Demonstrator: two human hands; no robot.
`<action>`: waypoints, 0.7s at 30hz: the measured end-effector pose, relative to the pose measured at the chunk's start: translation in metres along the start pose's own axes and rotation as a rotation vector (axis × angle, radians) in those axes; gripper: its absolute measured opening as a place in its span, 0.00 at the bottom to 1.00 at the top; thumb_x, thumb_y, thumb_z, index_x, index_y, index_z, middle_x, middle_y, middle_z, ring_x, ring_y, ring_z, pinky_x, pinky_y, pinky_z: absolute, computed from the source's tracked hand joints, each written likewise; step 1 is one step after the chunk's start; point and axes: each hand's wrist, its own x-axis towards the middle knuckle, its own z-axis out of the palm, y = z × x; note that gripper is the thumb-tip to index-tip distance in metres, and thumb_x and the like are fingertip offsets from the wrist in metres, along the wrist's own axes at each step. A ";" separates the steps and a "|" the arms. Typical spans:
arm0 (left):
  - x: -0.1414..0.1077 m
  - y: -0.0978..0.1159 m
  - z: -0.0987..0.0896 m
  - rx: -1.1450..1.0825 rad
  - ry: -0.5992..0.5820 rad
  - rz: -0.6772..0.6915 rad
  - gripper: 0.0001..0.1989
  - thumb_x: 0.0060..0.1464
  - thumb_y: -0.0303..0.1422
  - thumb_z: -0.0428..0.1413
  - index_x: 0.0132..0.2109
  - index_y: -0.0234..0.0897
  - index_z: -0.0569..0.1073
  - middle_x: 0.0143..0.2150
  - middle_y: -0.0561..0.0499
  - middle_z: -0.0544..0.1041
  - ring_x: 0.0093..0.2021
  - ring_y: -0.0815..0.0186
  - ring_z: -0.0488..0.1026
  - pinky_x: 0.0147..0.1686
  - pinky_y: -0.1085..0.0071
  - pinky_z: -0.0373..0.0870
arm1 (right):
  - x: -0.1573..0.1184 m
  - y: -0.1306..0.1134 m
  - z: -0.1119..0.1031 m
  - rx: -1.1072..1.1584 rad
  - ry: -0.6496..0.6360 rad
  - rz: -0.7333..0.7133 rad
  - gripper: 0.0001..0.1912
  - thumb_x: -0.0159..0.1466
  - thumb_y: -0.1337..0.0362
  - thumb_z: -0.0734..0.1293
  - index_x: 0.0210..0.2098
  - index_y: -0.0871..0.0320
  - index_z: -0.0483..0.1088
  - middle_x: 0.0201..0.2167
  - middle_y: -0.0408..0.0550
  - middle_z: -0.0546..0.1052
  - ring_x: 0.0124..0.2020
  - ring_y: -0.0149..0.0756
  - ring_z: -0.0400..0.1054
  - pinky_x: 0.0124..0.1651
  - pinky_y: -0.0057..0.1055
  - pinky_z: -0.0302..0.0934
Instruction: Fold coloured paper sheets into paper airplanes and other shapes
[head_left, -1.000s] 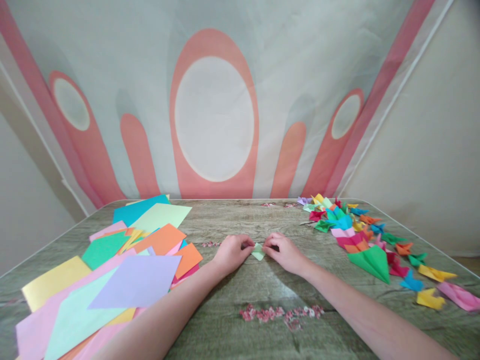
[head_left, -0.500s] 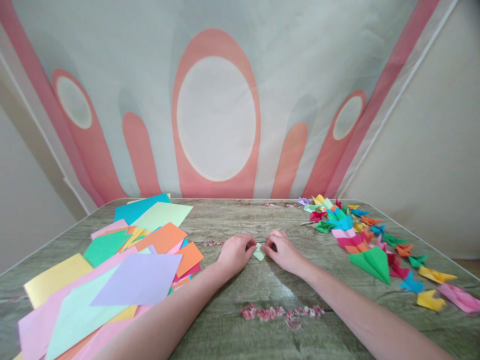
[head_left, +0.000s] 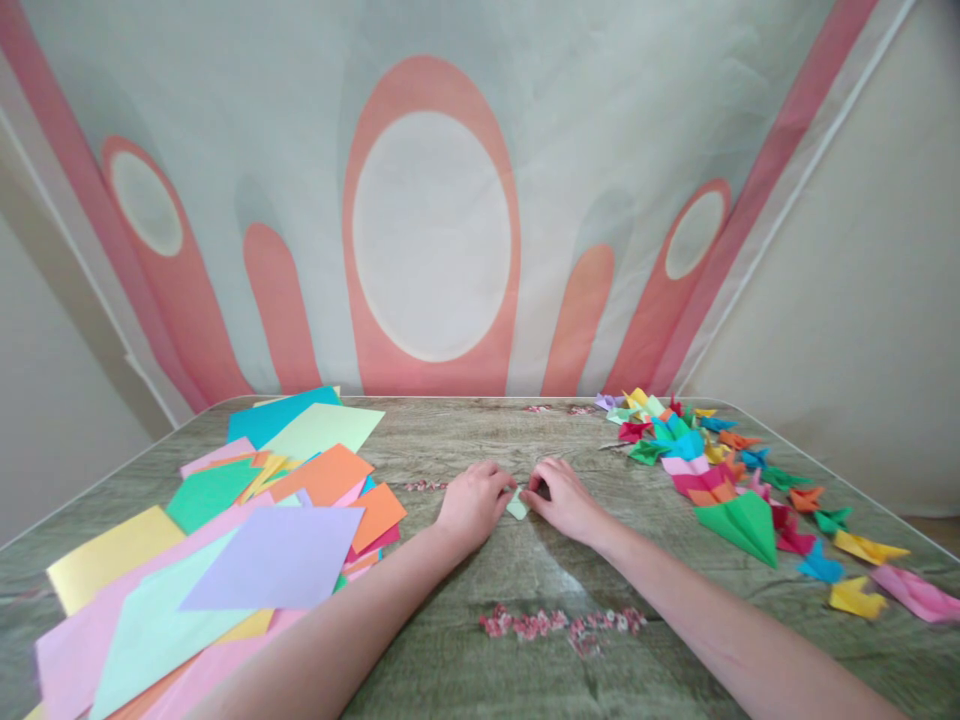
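A small pale green folded paper [head_left: 517,508] lies on the table between my two hands, pointed toward me at its lower end. My left hand [head_left: 475,503] rests at its left edge, fingers curled, with the fingertips on the paper. From the other side my right hand [head_left: 562,500] pinches the paper's right edge between thumb and forefinger. The fingertips partly cover the paper, so its exact folds are too small to make out.
Loose coloured paper sheets, a lilac one [head_left: 277,560] on top, overlap on the left. Folded paper figures, among them a green paper plane [head_left: 742,525], spread along the right side. The wood-grain table [head_left: 450,660] bears printed pink flowers. A pink and grey backdrop [head_left: 315,120] stands behind.
The fingers of my left hand have lifted and straightened slightly at the paper. My right hand stays nearly in place at its right edge.
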 end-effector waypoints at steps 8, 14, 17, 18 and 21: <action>-0.005 0.014 -0.009 0.351 -0.085 0.290 0.07 0.56 0.28 0.50 0.40 0.34 0.72 0.38 0.45 0.72 0.43 0.59 0.64 0.41 0.65 0.60 | -0.002 -0.002 -0.001 -0.051 0.013 0.080 0.12 0.57 0.54 0.67 0.28 0.56 0.67 0.33 0.46 0.68 0.40 0.39 0.60 0.42 0.35 0.51; -0.010 0.018 -0.009 0.452 -0.130 0.379 0.08 0.54 0.27 0.51 0.41 0.31 0.71 0.37 0.43 0.73 0.42 0.58 0.65 0.41 0.64 0.58 | -0.003 -0.002 0.001 -0.064 0.013 0.092 0.09 0.56 0.57 0.67 0.28 0.56 0.67 0.34 0.45 0.68 0.40 0.38 0.59 0.42 0.35 0.50; -0.011 0.017 -0.015 0.416 -0.164 0.384 0.10 0.54 0.26 0.51 0.43 0.30 0.70 0.38 0.43 0.73 0.44 0.58 0.65 0.43 0.64 0.57 | -0.004 -0.002 0.001 -0.073 0.010 0.094 0.09 0.57 0.57 0.67 0.29 0.56 0.67 0.34 0.45 0.68 0.40 0.38 0.59 0.43 0.35 0.50; -0.011 0.017 -0.017 0.394 -0.176 0.384 0.10 0.54 0.26 0.50 0.43 0.30 0.70 0.39 0.43 0.73 0.44 0.58 0.66 0.44 0.64 0.57 | -0.004 -0.002 0.002 -0.077 0.010 0.094 0.09 0.57 0.57 0.67 0.29 0.56 0.67 0.34 0.45 0.68 0.40 0.38 0.59 0.43 0.35 0.50; -0.011 0.018 -0.024 0.340 -0.202 0.375 0.10 0.54 0.25 0.48 0.43 0.32 0.70 0.39 0.44 0.74 0.45 0.59 0.66 0.45 0.64 0.57 | -0.005 -0.003 0.003 -0.096 0.017 0.090 0.10 0.58 0.55 0.65 0.29 0.56 0.66 0.34 0.46 0.68 0.41 0.38 0.59 0.43 0.35 0.50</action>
